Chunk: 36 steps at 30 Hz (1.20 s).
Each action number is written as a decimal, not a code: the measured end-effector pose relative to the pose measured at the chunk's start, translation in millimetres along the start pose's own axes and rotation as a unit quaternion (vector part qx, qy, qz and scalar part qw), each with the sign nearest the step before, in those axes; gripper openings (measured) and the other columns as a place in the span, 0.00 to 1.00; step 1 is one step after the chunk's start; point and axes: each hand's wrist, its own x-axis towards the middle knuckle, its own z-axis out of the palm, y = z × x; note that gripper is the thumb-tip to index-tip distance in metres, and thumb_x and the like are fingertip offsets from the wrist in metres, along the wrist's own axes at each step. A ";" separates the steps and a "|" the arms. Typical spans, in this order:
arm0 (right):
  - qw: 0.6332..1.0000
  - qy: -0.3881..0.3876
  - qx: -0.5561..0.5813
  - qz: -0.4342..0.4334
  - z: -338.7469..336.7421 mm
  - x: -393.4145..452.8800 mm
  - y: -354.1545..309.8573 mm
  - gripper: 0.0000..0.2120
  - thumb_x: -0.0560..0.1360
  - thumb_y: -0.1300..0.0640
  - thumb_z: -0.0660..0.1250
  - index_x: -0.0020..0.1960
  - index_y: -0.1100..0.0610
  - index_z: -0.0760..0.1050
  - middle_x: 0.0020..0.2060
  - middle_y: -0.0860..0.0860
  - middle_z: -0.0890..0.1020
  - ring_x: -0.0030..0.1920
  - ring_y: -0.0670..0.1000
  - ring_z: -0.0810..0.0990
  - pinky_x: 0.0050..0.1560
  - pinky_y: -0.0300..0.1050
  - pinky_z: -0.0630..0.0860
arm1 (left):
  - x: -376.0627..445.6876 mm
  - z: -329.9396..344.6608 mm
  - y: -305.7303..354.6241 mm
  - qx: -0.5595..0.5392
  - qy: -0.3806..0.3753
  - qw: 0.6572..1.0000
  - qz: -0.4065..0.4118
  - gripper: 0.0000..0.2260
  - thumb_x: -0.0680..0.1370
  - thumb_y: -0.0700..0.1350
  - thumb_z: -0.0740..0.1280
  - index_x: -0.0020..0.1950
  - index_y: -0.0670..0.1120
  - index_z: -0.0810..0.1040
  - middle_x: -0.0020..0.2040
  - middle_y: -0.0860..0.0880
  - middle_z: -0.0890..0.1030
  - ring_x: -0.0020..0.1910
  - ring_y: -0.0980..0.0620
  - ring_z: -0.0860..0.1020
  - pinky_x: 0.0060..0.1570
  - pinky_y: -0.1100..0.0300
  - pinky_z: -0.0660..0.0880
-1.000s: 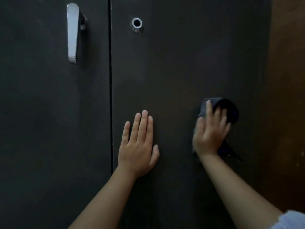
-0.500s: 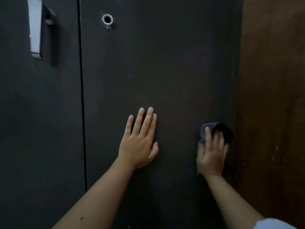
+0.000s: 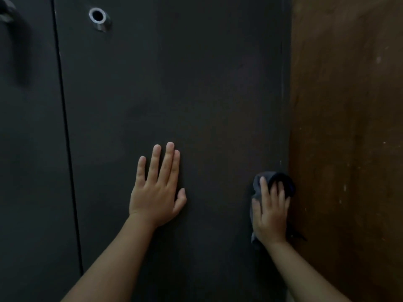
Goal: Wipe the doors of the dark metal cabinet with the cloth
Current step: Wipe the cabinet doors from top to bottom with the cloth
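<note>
Fingers (image 3: 275, 194) of the right hand (image 3: 270, 211) lie nearly straight and close together over a dark cloth (image 3: 281, 178), pressing it flat against the right door (image 3: 174, 94) of the dark metal cabinet; the fingertips sink into a bunched fold at the top of the cloth, and whether the thumb grips any of it cannot be told, since the thumb is hidden. Grey-blue fabric shows along the left side of that hand and below the wrist, and a dark corner of it sticks out to the right near the wrist. The cloth sits low on the door, right at its outer right edge, touching or just overlapping the line where the door meets a brown wall (image 3: 349, 127). Well to the left, on the same door, the left hand (image 3: 157, 192) is spread flat with its palm on the metal, fingers straight and pointing up, the middle and ring fingers touching, the others slightly apart, and the thumb angled out to the right; it holds nothing. Both bare forearms rise from the bottom edge. Higher up, near the door's inner edge, a round silver lock (image 3: 98, 17) stands out from the surface. A thin vertical gap separates this door from the left door (image 3: 28, 160), where the dark, blurred shape of a handle (image 3: 6, 12) shows at the top left corner.
</note>
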 end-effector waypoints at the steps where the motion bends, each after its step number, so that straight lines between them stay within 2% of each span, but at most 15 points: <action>1: 1.000 0.011 0.001 0.001 -5.3 18.5 -1.2 0.27 0.78 0.45 0.48 0.72 0.57 0.60 0.66 0.65 0.70 0.69 0.68 0.63 0.66 0.71 0.57 | 0.2 0.4 -0.3 0.003 0.001 1.000 0.000 0.34 0.73 0.56 0.51 0.75 0.39 0.52 0.75 0.40 0.54 0.74 0.40 0.51 0.70 0.41 0.48; 5: 0.996 0.078 0.039 0.016 -25.9 97.3 -21.2 0.27 0.78 0.47 0.48 0.75 0.55 0.58 0.72 0.61 0.64 0.74 0.61 0.55 0.71 0.64 0.49 | -0.5 -0.3 0.9 0.003 0.003 1.000 -0.002 0.34 0.73 0.56 0.52 0.75 0.39 0.53 0.75 0.40 0.54 0.74 0.40 0.51 0.70 0.41 0.49; 8: 0.992 0.107 0.059 0.010 -24.0 112.2 -56.1 0.26 0.79 0.49 0.50 0.74 0.57 0.60 0.71 0.62 0.66 0.73 0.63 0.57 0.70 0.66 0.50 | -1.6 -6.2 -5.1 -0.002 0.004 1.000 0.007 0.35 0.73 0.56 0.53 0.75 0.39 0.54 0.75 0.40 0.56 0.74 0.41 0.53 0.70 0.42 0.52; 10: 0.992 0.102 0.045 -0.067 -11.8 92.0 -81.0 0.26 0.78 0.49 0.53 0.73 0.59 0.64 0.67 0.64 0.70 0.70 0.66 0.62 0.67 0.69 0.55 | -2.4 -11.2 -12.9 0.002 0.010 1.000 0.001 0.34 0.73 0.55 0.54 0.75 0.38 0.57 0.75 0.39 0.57 0.74 0.42 0.56 0.69 0.43 0.55; 12: 0.977 0.091 0.002 -0.194 2.9 63.3 -98.1 0.25 0.76 0.49 0.56 0.71 0.57 0.66 0.64 0.63 0.74 0.68 0.66 0.67 0.64 0.70 0.60 | -1.8 -15.7 -22.1 0.010 0.012 1.000 -0.021 0.33 0.73 0.54 0.54 0.74 0.37 0.58 0.74 0.39 0.58 0.73 0.41 0.58 0.68 0.43 0.57; 15: 0.919 0.076 -0.072 -0.380 6.0 53.3 -96.5 0.24 0.75 0.48 0.61 0.70 0.50 0.68 0.65 0.56 0.75 0.67 0.59 0.70 0.64 0.62 0.66 | -3.0 -21.9 -39.4 0.016 0.004 0.999 -0.037 0.33 0.74 0.55 0.53 0.73 0.37 0.59 0.74 0.39 0.59 0.73 0.39 0.58 0.67 0.42 0.57; 17: 0.904 0.076 -0.102 -0.409 -4.1 69.5 -88.3 0.23 0.75 0.46 0.61 0.69 0.48 0.68 0.65 0.54 0.76 0.66 0.57 0.72 0.62 0.57 0.66 | -3.8 -25.1 -50.3 0.021 0.000 0.999 -0.034 0.33 0.74 0.55 0.53 0.73 0.37 0.60 0.74 0.38 0.59 0.73 0.39 0.58 0.67 0.41 0.57; 19: 0.943 0.094 -0.087 -0.307 -12.8 90.2 -89.7 0.24 0.75 0.44 0.58 0.70 0.49 0.67 0.64 0.57 0.75 0.67 0.59 0.72 0.62 0.58 0.65 | -3.5 -28.3 -62.3 0.026 0.000 0.999 -0.036 0.33 0.74 0.55 0.53 0.73 0.37 0.60 0.74 0.39 0.59 0.73 0.39 0.57 0.68 0.39 0.56; 21: 0.987 0.119 -0.018 -0.111 -15.9 109.4 -106.6 0.27 0.76 0.42 0.52 0.72 0.49 0.64 0.68 0.58 0.71 0.70 0.60 0.66 0.66 0.61 0.59 | -4.2 -32.9 -74.3 0.023 0.001 0.999 -0.039 0.33 0.73 0.55 0.53 0.73 0.37 0.60 0.74 0.38 0.59 0.73 0.40 0.57 0.68 0.38 0.54; 23: 0.989 0.137 0.034 0.037 -11.9 121.6 -134.2 0.28 0.76 0.41 0.49 0.75 0.46 0.59 0.72 0.57 0.64 0.73 0.58 0.57 0.68 0.62 0.52 | -6.1 -39.6 -86.9 0.016 0.004 0.999 -0.034 0.33 0.73 0.55 0.54 0.72 0.36 0.60 0.74 0.38 0.59 0.73 0.40 0.57 0.68 0.39 0.55; 25: 0.986 0.144 0.050 0.064 -8.6 128.3 -160.4 0.27 0.76 0.42 0.49 0.75 0.44 0.58 0.74 0.57 0.62 0.74 0.58 0.54 0.69 0.63 0.49 | -8.8 -45.2 -98.2 0.007 0.007 1.000 -0.012 0.33 0.73 0.55 0.55 0.72 0.36 0.61 0.74 0.37 0.59 0.73 0.39 0.59 0.67 0.41 0.57; 27: 0.988 0.146 0.041 -0.006 -3.4 124.2 -189.0 0.26 0.77 0.43 0.50 0.74 0.46 0.62 0.72 0.58 0.65 0.73 0.61 0.58 0.68 0.65 0.53 | -13.7 -49.6 -112.0 0.004 0.012 1.000 0.012 0.33 0.73 0.54 0.55 0.72 0.35 0.61 0.73 0.37 0.60 0.72 0.39 0.60 0.67 0.42 0.58; 30: 0.974 0.149 0.000 -0.171 13.2 97.2 -228.4 0.25 0.76 0.45 0.54 0.70 0.49 0.69 0.66 0.59 0.73 0.68 0.64 0.67 0.64 0.69 0.59 | -21.2 -51.2 -127.6 0.009 0.016 1.000 0.001 0.33 0.72 0.54 0.56 0.72 0.35 0.62 0.73 0.37 0.61 0.72 0.39 0.60 0.66 0.42 0.59; 34: 0.914 0.121 -0.052 -0.383 26.9 73.7 -248.1 0.23 0.77 0.44 0.57 0.70 0.47 0.68 0.67 0.53 0.74 0.69 0.58 0.69 0.66 0.63 0.62 | -36.7 -49.8 -144.4 0.007 0.003 0.999 -0.034 0.33 0.73 0.54 0.55 0.71 0.35 0.63 0.73 0.37 0.61 0.72 0.38 0.60 0.67 0.42 0.58; 36: 0.901 0.123 -0.048 -0.414 23.8 80.1 -245.7 0.23 0.77 0.44 0.56 0.70 0.48 0.67 0.68 0.52 0.72 0.69 0.56 0.69 0.65 0.60 0.63 | -44.5 -49.4 -156.3 0.007 -0.003 0.999 -0.041 0.33 0.73 0.54 0.55 0.72 0.36 0.62 0.73 0.37 0.61 0.72 0.38 0.60 0.67 0.42 0.58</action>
